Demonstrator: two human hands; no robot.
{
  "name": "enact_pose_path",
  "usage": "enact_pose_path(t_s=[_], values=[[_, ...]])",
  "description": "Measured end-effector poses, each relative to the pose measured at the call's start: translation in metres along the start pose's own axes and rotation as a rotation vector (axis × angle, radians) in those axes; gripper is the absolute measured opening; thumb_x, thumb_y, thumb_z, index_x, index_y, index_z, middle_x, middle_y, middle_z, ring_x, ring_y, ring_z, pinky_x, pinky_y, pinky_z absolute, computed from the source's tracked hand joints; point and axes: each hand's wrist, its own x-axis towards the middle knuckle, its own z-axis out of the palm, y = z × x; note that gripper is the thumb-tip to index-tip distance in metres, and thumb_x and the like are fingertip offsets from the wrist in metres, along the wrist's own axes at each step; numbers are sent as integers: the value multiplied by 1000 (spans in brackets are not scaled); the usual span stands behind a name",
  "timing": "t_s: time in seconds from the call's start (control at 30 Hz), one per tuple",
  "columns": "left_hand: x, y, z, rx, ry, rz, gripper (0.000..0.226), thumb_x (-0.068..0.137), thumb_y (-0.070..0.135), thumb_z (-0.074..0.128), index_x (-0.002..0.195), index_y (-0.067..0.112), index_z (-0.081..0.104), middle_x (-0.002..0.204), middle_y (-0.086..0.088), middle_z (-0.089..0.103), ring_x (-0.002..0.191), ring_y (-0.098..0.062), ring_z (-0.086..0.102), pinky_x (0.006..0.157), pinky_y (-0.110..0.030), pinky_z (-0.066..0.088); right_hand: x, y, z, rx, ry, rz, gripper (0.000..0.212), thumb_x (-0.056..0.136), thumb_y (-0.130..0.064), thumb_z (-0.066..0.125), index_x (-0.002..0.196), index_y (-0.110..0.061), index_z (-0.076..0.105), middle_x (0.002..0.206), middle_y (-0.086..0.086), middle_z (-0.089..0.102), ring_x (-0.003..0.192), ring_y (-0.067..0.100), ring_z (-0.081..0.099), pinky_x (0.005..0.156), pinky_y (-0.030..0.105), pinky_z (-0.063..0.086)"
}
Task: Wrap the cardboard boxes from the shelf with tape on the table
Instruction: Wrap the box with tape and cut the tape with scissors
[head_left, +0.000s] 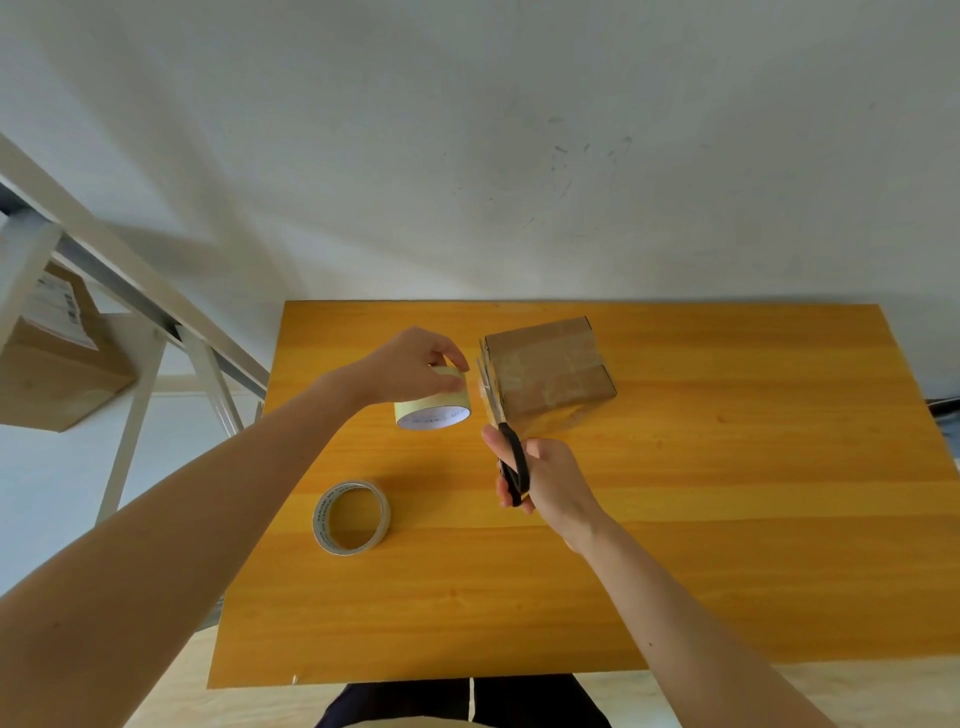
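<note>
Left grip (410, 366) pinches tape roll (434, 410); right grip (545, 478) clasps scissors (511, 457) beside box (550, 369) edge.

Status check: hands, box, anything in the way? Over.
Left hand grips tape roll. Right hand holds scissors, blades at box left edge. Spare roll lies apart, nearer.

Left hand (415, 366) holds tape roll (434, 405); right hand (545, 480) grips scissors (506, 441) beside box (550, 369).

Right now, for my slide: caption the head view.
Left hand holds pale yellow tape roll; right hand holds black-handled scissors beside taped brown cardboard box.
</note>
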Motion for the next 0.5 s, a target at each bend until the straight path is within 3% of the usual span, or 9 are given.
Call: enact_pose_path(t_s=[0.17, 0.33, 0.5], values=[[-1, -2, 1, -10, -11, -17, 15, 84, 21, 66, 98, 21, 68, 85, 6, 64, 78, -11, 58, 62, -19, 42, -2, 1, -2, -54, 55, -50, 49, 85, -45, 66, 60, -5, 53, 49, 7, 55, 46, 11, 51, 51, 13, 42], [-3, -1, 0, -9, -1, -1, 17, 84, 21, 66, 101, 19, 67, 82, 5, 63, 74, -11, 56, 59, -18, 40, -2, 0, -8, -72, 98, -78, 39, 82, -38, 72, 63, -8, 56, 52, 8, 58, 45, 15, 53, 56, 21, 48], [-3, 0, -1, 32, -17, 12, 16, 83, 21, 66, 100, 20, 66, 84, 1, 62, 74, -14, 54, 61, -21, 41, -4, -1, -10, -88, 63, -68, 47, 82, -42, 71, 52, -11, 51, 49, 8, 53, 43, 13, 48, 50, 15, 41]])
